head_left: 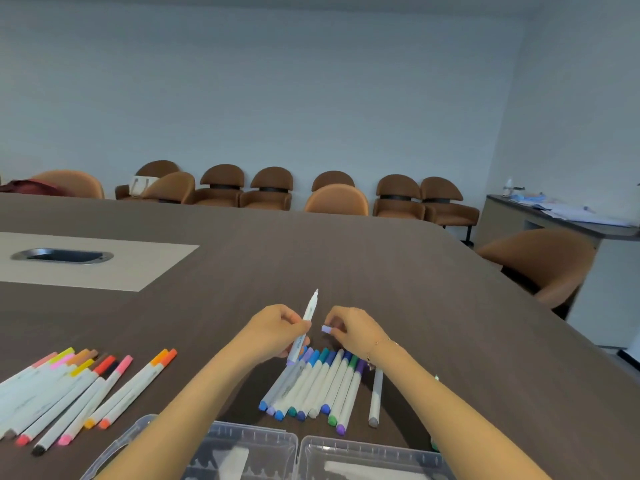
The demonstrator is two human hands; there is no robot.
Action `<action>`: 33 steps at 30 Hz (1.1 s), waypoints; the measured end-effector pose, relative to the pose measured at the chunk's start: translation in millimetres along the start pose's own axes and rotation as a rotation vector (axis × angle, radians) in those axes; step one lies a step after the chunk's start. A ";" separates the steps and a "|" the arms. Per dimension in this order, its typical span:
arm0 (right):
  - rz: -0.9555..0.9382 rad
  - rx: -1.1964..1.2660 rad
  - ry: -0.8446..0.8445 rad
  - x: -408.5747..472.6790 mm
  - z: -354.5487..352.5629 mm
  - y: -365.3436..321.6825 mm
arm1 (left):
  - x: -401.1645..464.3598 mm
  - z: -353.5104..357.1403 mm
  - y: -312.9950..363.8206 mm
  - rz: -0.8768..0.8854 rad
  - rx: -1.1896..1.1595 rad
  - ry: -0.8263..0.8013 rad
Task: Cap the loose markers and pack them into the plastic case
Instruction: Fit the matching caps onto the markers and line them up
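Note:
My left hand (273,329) grips a white uncapped marker (304,323), its bare tip pointing up and away. Just right of it, my right hand (349,325) pinches a small lilac cap (327,329), a short gap from the marker's barrel. Below both hands lies a row of capped blue, green and purple markers (318,386) side by side on the table. One grey-ended marker (376,398) lies apart to their right. A spread of red, pink, orange and yellow markers (76,389) lies at the left. The clear plastic case (311,455) stands open at the near edge, partly behind my forearms.
The dark wood table (346,258) stretches far ahead, with a pale inset panel and a metal cable port (62,255) at the left. Brown chairs (266,188) line the far wall, and one stands at the table's right side (543,261). A green object (434,445) peeks out beside my right forearm.

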State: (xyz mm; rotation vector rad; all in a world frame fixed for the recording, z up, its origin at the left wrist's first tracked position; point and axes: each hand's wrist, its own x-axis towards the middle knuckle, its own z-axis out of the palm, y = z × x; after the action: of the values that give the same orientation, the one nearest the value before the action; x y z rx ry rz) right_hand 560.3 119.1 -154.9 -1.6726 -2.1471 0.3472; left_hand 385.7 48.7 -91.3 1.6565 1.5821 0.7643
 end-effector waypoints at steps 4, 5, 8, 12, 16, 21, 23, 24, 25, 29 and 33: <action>0.098 0.307 0.104 -33.8 -24.6 26.0 | -6.7 14.5 8.1 0.051 0.033 -0.104; 0.134 0.433 0.119 -46.5 -32.6 33.1 | -8.5 22.2 10.5 0.064 0.043 -0.130; 0.299 0.932 0.155 -87.3 -51.1 49.4 | -13.8 49.4 18.5 0.100 0.035 -0.177; 0.405 1.113 0.249 -116.0 -56.8 66.0 | -21.5 81.8 26.1 0.129 0.038 -0.254; 0.426 1.130 0.304 -119.6 -63.3 68.2 | -22.0 96.9 29.8 0.166 0.098 -0.255; 0.363 0.979 0.283 -116.5 -62.5 64.1 | -22.2 98.9 32.2 0.175 0.105 -0.235; 0.330 0.918 0.261 -115.8 -61.6 61.9 | -21.3 99.6 31.7 0.173 0.113 -0.232; 0.314 0.881 0.253 -115.3 -60.7 60.8 | -21.0 99.8 31.3 0.169 0.122 -0.235; 0.299 0.842 0.250 -115.0 -59.8 59.6 | -21.5 100.0 31.3 0.166 0.130 -0.235; 0.272 0.790 0.308 -112.1 -53.6 54.8 | -24.4 107.0 31.0 0.141 0.090 -0.234; 0.232 0.757 0.349 -108.5 -46.9 52.6 | -28.0 125.0 34.1 0.045 0.076 -0.254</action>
State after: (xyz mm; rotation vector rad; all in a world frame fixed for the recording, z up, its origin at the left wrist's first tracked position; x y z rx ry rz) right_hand 649.6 25.6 -152.3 -1.3871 -1.3227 0.7578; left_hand 505.0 9.2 -133.4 1.7724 1.4143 0.4981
